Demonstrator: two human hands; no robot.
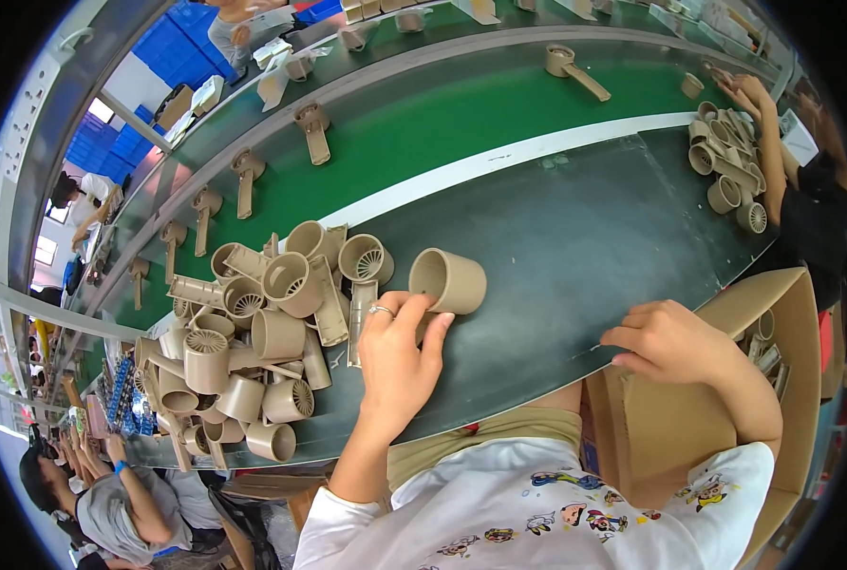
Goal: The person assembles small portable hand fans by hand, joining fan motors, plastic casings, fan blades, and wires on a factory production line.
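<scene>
My left hand is closed on a beige plastic cylindrical housing, its fingers and thumb at the near lower side. The round hollow mouth of the housing faces up and left. Just left of that hand lies a large heap of similar beige housings, some with a slotted round grille at one end and some with a flat handle. My right hand hovers at the near edge of the dark worktable. Its fingers are loosely bent, with index and thumb apart and nothing visible between them.
A green conveyor belt runs beyond the table, carrying spaced housings with handles. On my right stands an open cardboard box with beige parts inside. A co-worker's arm reaches by another heap. More people sit at the left.
</scene>
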